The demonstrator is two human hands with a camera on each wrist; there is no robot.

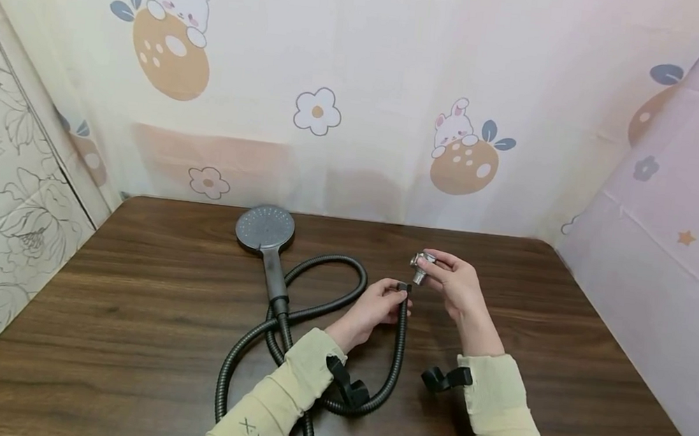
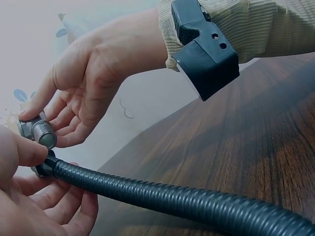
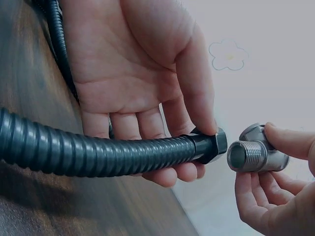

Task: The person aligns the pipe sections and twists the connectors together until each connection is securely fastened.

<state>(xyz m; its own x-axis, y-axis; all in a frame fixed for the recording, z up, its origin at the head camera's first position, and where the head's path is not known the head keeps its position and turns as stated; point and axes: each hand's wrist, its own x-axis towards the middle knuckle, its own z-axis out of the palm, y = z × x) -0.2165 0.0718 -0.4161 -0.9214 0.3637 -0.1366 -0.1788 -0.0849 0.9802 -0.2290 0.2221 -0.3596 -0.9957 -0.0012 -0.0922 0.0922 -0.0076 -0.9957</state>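
My left hand (image 1: 377,305) holds the end of a black ribbed shower hose (image 1: 399,349), thumb on its black hex nut (image 3: 215,145) and fingers beneath. Between the thumb and fingers of my right hand (image 1: 458,290) is a silver metal pipe fitting (image 1: 422,267) with a threaded outlet (image 3: 247,156). In the right wrist view the threaded end faces the hose nut, a small gap apart. The left wrist view shows the fitting (image 2: 38,130) just above the hose end. A grey shower head (image 1: 265,229) lies at the hose's other end, left of my hands.
The hose lies in loops (image 1: 332,262) across the dark wooden table (image 1: 144,310), some of it under my left forearm. Black straps (image 1: 446,380) with mounts sit on both wrists. A patterned curtain (image 1: 373,108) hangs behind the table's back edge.
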